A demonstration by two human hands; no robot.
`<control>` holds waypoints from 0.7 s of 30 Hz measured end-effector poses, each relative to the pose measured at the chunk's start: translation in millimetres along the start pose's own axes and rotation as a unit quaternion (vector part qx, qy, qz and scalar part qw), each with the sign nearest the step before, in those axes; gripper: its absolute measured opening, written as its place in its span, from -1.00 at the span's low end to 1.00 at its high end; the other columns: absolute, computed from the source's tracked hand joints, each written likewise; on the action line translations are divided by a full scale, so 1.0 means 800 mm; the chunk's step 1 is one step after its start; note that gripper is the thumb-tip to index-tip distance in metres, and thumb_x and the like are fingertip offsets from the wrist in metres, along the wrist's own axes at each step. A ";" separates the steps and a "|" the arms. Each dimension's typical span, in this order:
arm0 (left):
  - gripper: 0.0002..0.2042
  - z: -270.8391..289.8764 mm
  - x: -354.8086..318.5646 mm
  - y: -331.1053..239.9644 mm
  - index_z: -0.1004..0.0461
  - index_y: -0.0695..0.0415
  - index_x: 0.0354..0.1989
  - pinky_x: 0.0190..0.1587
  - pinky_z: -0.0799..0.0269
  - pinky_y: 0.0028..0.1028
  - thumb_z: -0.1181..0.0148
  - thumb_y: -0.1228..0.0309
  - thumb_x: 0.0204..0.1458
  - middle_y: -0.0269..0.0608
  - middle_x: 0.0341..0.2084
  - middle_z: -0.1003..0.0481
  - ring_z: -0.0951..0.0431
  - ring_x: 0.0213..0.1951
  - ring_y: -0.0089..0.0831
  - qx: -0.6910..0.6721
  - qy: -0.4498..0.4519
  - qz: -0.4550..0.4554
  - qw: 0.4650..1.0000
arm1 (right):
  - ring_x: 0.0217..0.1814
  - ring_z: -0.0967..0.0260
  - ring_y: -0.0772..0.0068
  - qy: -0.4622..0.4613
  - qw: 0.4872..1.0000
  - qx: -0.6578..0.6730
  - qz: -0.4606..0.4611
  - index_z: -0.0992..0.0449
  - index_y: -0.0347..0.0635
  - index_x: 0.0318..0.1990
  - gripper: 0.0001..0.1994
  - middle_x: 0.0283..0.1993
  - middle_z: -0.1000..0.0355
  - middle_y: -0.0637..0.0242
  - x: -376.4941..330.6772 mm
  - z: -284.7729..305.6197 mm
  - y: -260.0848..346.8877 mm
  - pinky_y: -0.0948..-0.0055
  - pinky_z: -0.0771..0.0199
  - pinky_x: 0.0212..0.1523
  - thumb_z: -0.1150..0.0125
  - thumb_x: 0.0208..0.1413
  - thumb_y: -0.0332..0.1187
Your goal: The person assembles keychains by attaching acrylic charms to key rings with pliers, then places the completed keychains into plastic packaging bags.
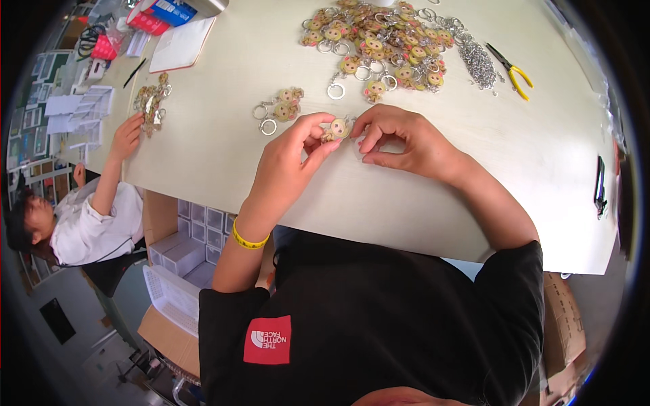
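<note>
My left hand pinches a small cartoon-face charm between thumb and fingers, above the table. Close to the charm's right edge, my right hand has its fingers curled and closed; what they hold, if anything, is too small to make out. A small group of keychains with similar charms and silver rings lies just left of my hands. Beyond them spreads a large pile of keychains. A heap of small silver chains adjoins that pile on its right.
Yellow-handled pliers lie at the far right of the pale table. At the left, a co-worker's hand touches another cluster of keychains. An open notebook rests at the back left. Below the edge stands a white basket.
</note>
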State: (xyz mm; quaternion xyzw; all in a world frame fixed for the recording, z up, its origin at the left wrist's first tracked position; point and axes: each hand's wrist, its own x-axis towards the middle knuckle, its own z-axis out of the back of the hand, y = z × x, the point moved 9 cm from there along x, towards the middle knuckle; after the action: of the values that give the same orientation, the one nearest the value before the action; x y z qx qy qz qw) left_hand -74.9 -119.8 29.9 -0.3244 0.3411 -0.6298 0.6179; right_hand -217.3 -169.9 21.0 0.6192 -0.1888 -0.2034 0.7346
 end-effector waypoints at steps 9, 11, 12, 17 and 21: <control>-0.61 0.009 -0.046 -0.022 -0.47 0.17 -0.09 -0.20 -0.42 -0.31 -0.42 0.44 -0.13 -0.25 -0.32 -0.44 -0.45 -0.24 -0.26 0.204 -0.099 -0.146 0.963 | -0.07 -0.47 0.37 -0.027 0.994 -0.091 0.061 -0.50 -0.27 -0.36 -0.87 -0.04 -0.37 0.26 -0.001 -0.026 0.000 0.46 -0.59 -0.07 -0.32 -0.02 -0.67; -0.63 0.003 -0.049 -0.014 -0.48 0.18 -0.11 -0.21 -0.42 -0.32 -0.42 0.47 -0.14 -0.24 -0.32 -0.44 -0.45 -0.25 -0.26 0.181 -0.098 -0.154 0.967 | -0.13 -0.49 0.38 -0.021 0.990 -0.118 0.080 -0.50 -0.27 -0.34 -0.88 -0.06 -0.37 0.27 0.000 -0.031 0.005 0.46 -0.61 -0.14 -0.31 0.01 -0.64; -0.64 0.000 -0.050 -0.012 -0.49 0.19 -0.13 -0.22 -0.42 -0.32 -0.42 0.50 -0.15 -0.24 -0.32 -0.44 -0.46 -0.26 -0.27 0.161 -0.095 -0.167 0.968 | -0.16 -0.49 0.37 -0.022 0.988 -0.126 0.088 -0.51 -0.27 -0.34 -0.88 -0.07 -0.38 0.27 0.002 -0.034 0.006 0.46 -0.60 -0.20 -0.32 0.00 -0.63; -0.78 -0.004 -0.051 -0.001 -0.54 0.24 -0.29 -0.27 -0.44 -0.35 -0.38 0.57 -0.15 -0.24 -0.33 -0.47 -0.49 -0.30 -0.28 0.091 -0.104 -0.183 0.973 | -0.12 -0.46 0.38 -0.006 0.986 -0.156 0.059 -0.58 -0.26 -0.37 -0.86 -0.08 -0.40 0.26 0.004 -0.042 0.002 0.47 -0.57 -0.19 -0.37 -0.07 -0.67; -0.85 -0.002 -0.051 0.002 -0.54 0.27 -0.37 -0.32 -0.49 -0.40 -0.35 0.60 -0.14 -0.23 -0.33 -0.49 -0.53 -0.31 -0.30 0.059 -0.109 -0.209 0.970 | -0.16 -0.47 0.38 -0.004 0.978 -0.206 0.046 -0.59 -0.25 -0.36 -0.85 -0.11 -0.39 0.27 0.001 -0.047 0.008 0.47 -0.56 -0.21 -0.36 -0.09 -0.68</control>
State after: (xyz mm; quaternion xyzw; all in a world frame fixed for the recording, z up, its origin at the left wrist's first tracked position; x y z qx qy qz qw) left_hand -74.6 -79.0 28.4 -0.4182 0.1588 -0.7250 0.5237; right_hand -196.8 -138.2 21.0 0.4447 -0.1743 -0.2058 0.8541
